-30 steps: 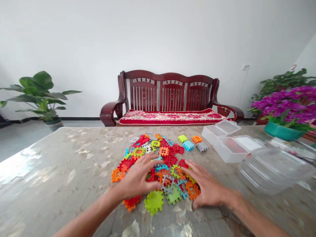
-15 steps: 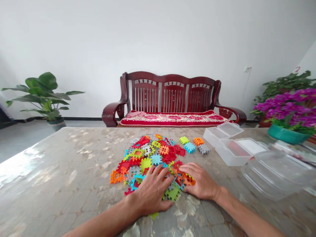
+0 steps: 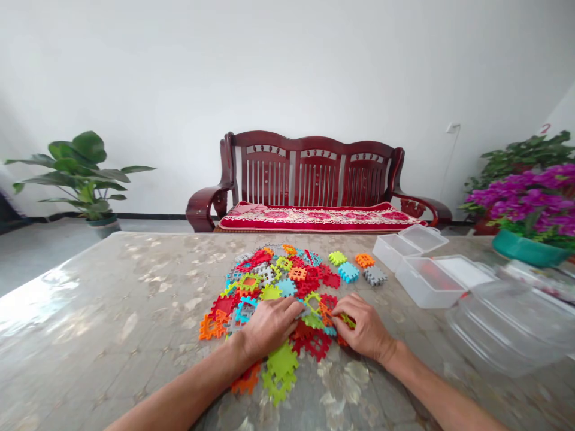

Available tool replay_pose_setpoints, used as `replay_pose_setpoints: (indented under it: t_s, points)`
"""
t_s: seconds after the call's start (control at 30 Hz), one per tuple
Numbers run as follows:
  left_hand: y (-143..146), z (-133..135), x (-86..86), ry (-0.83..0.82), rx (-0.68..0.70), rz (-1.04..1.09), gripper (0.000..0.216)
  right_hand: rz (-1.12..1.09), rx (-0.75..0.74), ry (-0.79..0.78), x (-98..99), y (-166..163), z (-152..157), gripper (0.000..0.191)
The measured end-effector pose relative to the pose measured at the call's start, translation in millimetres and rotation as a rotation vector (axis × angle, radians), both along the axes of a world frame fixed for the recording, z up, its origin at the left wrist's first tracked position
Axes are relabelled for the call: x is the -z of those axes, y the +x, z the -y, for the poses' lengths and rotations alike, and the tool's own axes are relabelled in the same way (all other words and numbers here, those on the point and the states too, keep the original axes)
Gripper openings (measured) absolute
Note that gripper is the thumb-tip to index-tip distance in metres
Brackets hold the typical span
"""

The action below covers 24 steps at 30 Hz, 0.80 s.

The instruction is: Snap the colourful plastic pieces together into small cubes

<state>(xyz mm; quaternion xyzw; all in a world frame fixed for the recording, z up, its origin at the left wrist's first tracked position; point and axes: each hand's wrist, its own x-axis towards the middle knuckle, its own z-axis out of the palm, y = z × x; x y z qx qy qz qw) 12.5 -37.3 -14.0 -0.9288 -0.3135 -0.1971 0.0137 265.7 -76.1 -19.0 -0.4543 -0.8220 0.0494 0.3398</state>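
A heap of plastic interlocking puzzle tiles (image 3: 263, 277) in red, orange, blue, grey and yellow-green lies on the table. My left hand (image 3: 272, 325) rests over the near part of the heap, fingers bent and drawn together; whatever they hold is hidden. My right hand (image 3: 365, 328) is closed at the heap's right edge, with a yellow-green puzzle tile (image 3: 347, 321) showing between thumb and fingers. Closer to me, below my left hand, lie yellow-green tiles (image 3: 280, 374) and an orange tile (image 3: 246, 379). Red tiles (image 3: 317, 343) lie between my hands.
Beyond my right hand sit small blocks, among them a blue block (image 3: 348, 272) and a grey block (image 3: 375, 275). Open clear plastic boxes (image 3: 427, 293) and a clear lid (image 3: 507, 326) stand right. A flower pot (image 3: 530, 246) is at the table's right edge (image 3: 467, 237).
Both hands were spread flatter over the heap; now their fingers are bent in. Yellow-green and orange tiles have come out on my side, and red tiles now show between my hands.
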Motion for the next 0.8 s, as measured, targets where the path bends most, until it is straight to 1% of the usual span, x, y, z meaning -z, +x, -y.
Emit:
replay_pose_setpoints:
  t_s: [0.07,0.1,0.23,0.3,0.37,0.43,0.5,0.57,0.63,0.7,0.73,0.8]
  points:
    - [-2.9,-5.0,-2.1,-0.023,-0.022,0.039,0.018,-0.078,0.059,-0.053,-0.6,-7.2,-4.3,0.015]
    - [-3.7,-7.7,-3.9,-0.045,-0.058,0.075,0.019,-0.136,0.09,-0.089,-1.4,-11.6,-7.5,0.017]
    - [-5.6,-24.2,-14.7,-0.119,-0.266,0.26,0.019,-0.422,0.178,-0.268,-9.8,-31.8,-30.1,0.023]
    - [-8.4,-35.9,-20.9,-0.139,-0.343,0.336,0.019,-0.508,0.19,-0.322,-17.5,-41.9,-46.6,0.029]
    - [-14.2,-48.2,-26.1,-0.15,-0.439,0.366,0.019,-0.545,0.179,-0.33,-26.4,-51.8,-63.1,0.036]
    - [-23.1,-59.4,-29.4,-0.144,-0.543,0.392,0.023,-0.562,0.134,-0.325,-34.4,-61.0,-76.0,0.042]
    - [-34.5,-68.2,-30.3,-0.162,-0.616,0.36,0.027,-0.553,0.063,-0.322,-39.3,-67.9,-82.4,0.048]
    - [-47.9,-74.1,-28.3,-0.21,-0.637,0.347,0.031,-0.521,0.01,-0.308,-39.5,-69.9,-81.6,0.05]
    - [-62.6,-77.8,-23.9,-0.26,-0.638,0.402,0.042,-0.461,0.003,-0.282,-34.4,-65.5,-74.7,0.051]
    - [-78.0,-80.0,-17.7,-0.295,-0.636,0.451,0.045,-0.35,0.013,-0.242,-25.9,-55.9,-63.8,0.053]
    - [-85.6,-81.0,-14.3,-0.302,-0.644,0.471,0.045,-0.27,0.008,-0.212,-21.3,-50.4,-57.3,0.057]
    - [-99.5,-83.0,-6.9,-0.328,-0.663,0.493,0.047,-0.072,-0.049,-0.158,-13.5,-40.9,-43.2,0.076]
